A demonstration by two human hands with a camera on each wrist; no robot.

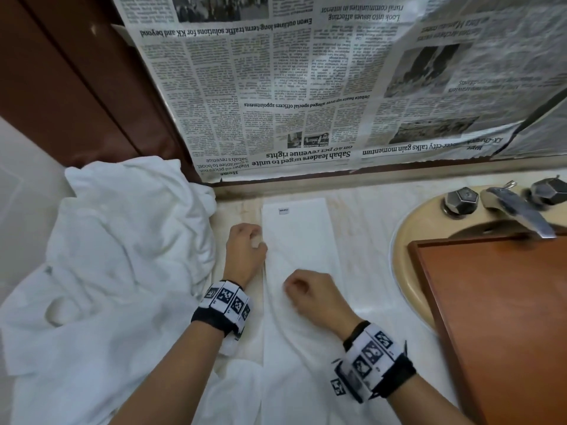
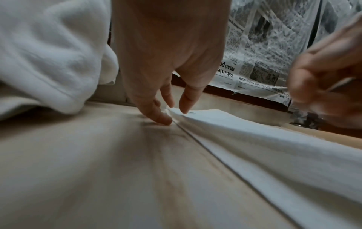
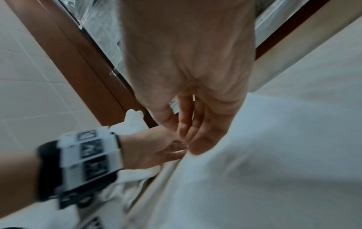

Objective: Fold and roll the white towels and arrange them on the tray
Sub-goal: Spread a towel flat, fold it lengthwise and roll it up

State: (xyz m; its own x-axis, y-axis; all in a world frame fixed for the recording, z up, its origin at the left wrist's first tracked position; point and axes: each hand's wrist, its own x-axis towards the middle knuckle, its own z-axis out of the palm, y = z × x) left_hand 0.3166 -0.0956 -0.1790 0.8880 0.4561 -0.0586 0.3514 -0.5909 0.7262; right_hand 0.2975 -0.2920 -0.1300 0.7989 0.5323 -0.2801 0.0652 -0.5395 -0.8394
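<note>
A white towel (image 1: 299,250) folded into a long narrow strip lies lengthwise on the marble counter (image 1: 365,240). My left hand (image 1: 256,240) sits at the strip's left edge with curled fingers. In the left wrist view it (image 2: 172,111) pinches that raised edge of the towel (image 2: 254,139). My right hand (image 1: 291,288) rests nearer me on the strip, fingers curled. The right wrist view shows it (image 3: 188,139) bunching the towel (image 3: 274,155) into a ridge beside my left hand (image 3: 156,148). The wooden tray (image 1: 506,332) lies at the right with nothing on it.
A loose pile of white towels (image 1: 122,240) fills the counter's left side, up against my left arm. The tray lies over a beige sink (image 1: 405,240) with a metal faucet (image 1: 518,210) behind it. Newspaper (image 1: 306,87) covers the wall behind the counter.
</note>
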